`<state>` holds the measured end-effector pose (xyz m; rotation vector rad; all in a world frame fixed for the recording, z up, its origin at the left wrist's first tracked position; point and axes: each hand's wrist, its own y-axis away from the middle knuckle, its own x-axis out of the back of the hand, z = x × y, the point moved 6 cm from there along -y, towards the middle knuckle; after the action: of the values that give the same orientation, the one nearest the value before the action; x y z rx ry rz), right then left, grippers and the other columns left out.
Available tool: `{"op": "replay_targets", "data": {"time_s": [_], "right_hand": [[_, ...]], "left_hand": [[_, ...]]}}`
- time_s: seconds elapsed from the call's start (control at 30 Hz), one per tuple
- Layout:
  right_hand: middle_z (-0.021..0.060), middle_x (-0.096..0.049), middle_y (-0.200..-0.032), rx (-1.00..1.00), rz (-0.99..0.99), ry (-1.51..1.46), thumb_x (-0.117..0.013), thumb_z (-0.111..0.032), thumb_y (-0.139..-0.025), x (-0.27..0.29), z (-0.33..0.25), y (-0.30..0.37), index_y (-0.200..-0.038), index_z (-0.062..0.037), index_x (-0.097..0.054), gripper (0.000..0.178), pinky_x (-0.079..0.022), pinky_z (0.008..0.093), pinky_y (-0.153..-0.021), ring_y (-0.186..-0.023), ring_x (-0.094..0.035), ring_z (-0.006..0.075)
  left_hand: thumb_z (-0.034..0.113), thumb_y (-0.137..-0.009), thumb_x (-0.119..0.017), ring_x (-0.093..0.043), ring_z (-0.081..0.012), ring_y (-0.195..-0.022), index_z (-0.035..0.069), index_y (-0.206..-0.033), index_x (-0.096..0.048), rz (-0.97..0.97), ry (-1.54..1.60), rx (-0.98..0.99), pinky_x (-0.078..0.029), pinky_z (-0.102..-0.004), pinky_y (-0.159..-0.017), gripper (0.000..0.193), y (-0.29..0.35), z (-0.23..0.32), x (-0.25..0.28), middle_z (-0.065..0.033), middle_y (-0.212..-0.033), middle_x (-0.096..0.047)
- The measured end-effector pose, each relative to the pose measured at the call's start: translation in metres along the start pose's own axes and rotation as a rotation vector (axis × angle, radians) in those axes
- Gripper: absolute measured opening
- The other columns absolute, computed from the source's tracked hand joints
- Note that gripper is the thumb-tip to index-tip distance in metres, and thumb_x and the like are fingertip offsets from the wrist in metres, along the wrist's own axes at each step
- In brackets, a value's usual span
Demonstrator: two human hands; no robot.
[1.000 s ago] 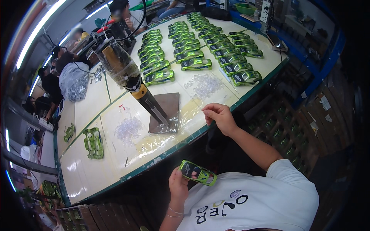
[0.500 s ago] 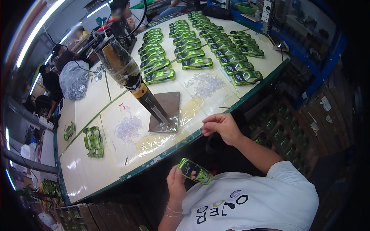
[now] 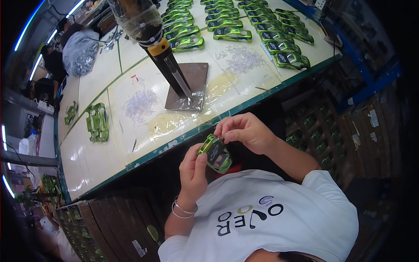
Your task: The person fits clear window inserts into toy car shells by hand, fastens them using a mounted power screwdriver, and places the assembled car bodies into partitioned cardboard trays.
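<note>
The right hand (image 3: 249,134) has neared the glossy green car (image 3: 214,153) beside the surface's near edge (image 3: 176,140), grip curled (closure and contents unclear); the left hand (image 3: 193,174) clasps it, hiding one side.

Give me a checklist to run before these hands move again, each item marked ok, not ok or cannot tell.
1. Green toy car body gripped by the left hand: ok.
2. Right hand close to the car body: ok, fingertips at its upper end.
3. Small piece between the right fingertips: cannot tell, too small to make out.
4. Car body resting on the table: not ok, it is held up in front of the edge.
5. Black-and-yellow tool apart from both hands: ok.
</note>
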<state>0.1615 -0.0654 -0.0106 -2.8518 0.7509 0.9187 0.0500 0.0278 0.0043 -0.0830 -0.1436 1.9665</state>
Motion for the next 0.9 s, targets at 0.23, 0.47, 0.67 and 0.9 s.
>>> {"op": "replay_targets", "data": {"time_s": [0.23, 0.47, 0.67, 0.9], "right_hand": [[0.0117, -0.053, -0.093, -0.037, -0.068, 0.076, -0.058, -0.005, -0.074, -0.007, -0.001, 0.001, -0.076, 0.0018, -0.057, 0.007, -0.043, 0.0222, -0.066, -0.074, -0.052, 0.0122], [0.0115, -0.052, -0.092, -0.012, -0.113, 0.162, -0.058, -0.004, -0.074, -0.01, -0.008, -0.001, -0.075, 0.0018, -0.057, 0.006, -0.043, 0.0212, -0.065, -0.072, -0.051, 0.0106], [0.0094, -0.054, -0.089, 0.109, -0.137, 0.477, -0.056, -0.001, -0.074, -0.011, -0.011, 0.001, -0.074, 0.0018, -0.056, 0.003, -0.041, 0.0231, -0.072, -0.082, -0.051, 0.0131], [0.0097, -0.053, -0.088, 0.084, -0.189, 0.571, -0.054, 0.0, -0.076, -0.01, -0.017, 0.002, -0.073, 0.0027, -0.055, 0.003, -0.045, 0.0217, -0.066, -0.072, -0.052, 0.0112]], "left_hand": [[0.014, -0.087, -0.04, -0.052, -0.0072, -0.067, -0.003, -0.097, -0.05, -0.034, -0.119, -0.044, -0.041, -0.0193, -0.06, 0.022, 0.002, 0.013, -0.004, -0.0055, -0.075, -0.058], [0.011, -0.086, -0.041, -0.053, -0.0099, -0.066, -0.003, -0.098, -0.05, -0.064, -0.184, -0.062, -0.041, -0.0206, -0.06, 0.021, 0.0, 0.015, -0.004, -0.0083, -0.076, -0.057], [0.011, -0.085, -0.042, -0.056, -0.0182, -0.065, -0.002, -0.098, -0.05, -0.104, -0.263, -0.045, -0.043, -0.0249, -0.06, 0.02, 0.0, 0.008, -0.003, -0.0128, -0.076, -0.056], [0.014, -0.086, -0.042, -0.054, -0.02, -0.06, -0.001, -0.096, -0.05, -0.16, -0.306, -0.014, -0.042, -0.0258, -0.057, 0.02, -0.001, 0.007, -0.008, -0.0126, -0.07, -0.053]]}}
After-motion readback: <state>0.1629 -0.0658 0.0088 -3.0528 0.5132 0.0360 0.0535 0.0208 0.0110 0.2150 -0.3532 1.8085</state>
